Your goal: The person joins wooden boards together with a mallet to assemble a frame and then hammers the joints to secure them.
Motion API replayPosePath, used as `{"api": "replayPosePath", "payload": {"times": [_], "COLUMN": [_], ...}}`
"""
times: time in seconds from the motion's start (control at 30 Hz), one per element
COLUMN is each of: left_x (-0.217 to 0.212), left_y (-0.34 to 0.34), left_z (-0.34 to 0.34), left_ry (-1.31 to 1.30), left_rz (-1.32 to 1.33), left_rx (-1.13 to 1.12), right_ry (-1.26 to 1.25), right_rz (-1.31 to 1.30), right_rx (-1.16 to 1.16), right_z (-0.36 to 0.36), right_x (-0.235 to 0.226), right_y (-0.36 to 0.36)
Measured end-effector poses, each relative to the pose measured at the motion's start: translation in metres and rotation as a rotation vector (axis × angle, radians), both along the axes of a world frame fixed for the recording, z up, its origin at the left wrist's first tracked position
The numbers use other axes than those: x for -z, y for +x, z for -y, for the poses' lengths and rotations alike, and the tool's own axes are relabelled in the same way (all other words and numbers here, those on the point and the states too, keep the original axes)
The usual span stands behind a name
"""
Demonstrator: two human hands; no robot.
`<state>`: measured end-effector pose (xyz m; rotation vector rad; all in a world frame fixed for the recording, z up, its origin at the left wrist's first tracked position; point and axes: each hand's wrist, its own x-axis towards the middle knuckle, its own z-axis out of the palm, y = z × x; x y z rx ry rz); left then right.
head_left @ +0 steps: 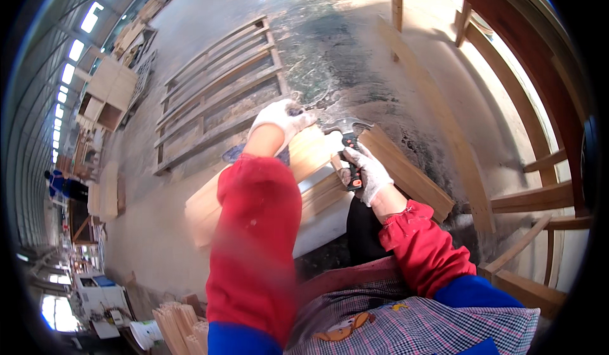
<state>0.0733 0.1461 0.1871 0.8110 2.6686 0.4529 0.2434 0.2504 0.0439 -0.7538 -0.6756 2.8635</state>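
My left hand (279, 122), in a white glove with dark smudges, lies over the far end of a pale wooden strip (307, 150). Its fingers curl at the wood's end, and I cannot tell how firmly they grip. My right hand (373, 176), gloved too, is closed around a black hand tool with orange parts (350, 141). The tool's kind is unclear; its far end is close to the end of the wood. More wood lies beneath and beside the strip. A brown grooved board (406, 172) slants away just right of my right hand.
A slatted wooden pallet (222, 95) lies on the floor ahead-left. Wooden frames (507, 89) and a long plank (438, 114) stand along the right. Bundled wood strips (177, 324) and a white bucket (146, 333) are at lower left. A person in blue (60, 184) is far left.
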Motion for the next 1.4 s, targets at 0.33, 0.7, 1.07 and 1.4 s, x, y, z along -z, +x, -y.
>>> {"api": "replayPosePath", "payload": {"times": [0.33, 0.7, 1.07, 1.4], "left_x": [-0.015, 0.032, 0.036, 0.056], "left_y": [0.009, 0.018, 0.048, 0.091], "left_z": [0.018, 0.292, 0.243, 0.268], "left_ry": [0.071, 0.402, 0.864, 1.181], "left_rz": [-0.075, -0.275, 0.066, 0.235], "left_rx": [-0.199, -0.468, -0.823, -0.78], "right_ry": [-0.12, 0.267, 0.95, 1.176], "right_rz": [0.043, -0.113, -0.258, -0.155], "right_rx": [-0.004, 0.332, 0.061, -0.036], "right_z": [-0.01, -0.001, 0.1, 0.101], "right_x": [0.016, 0.0, -0.068, -0.086], "right_y": [-0.017, -0.008, 0.036, -0.014]}}
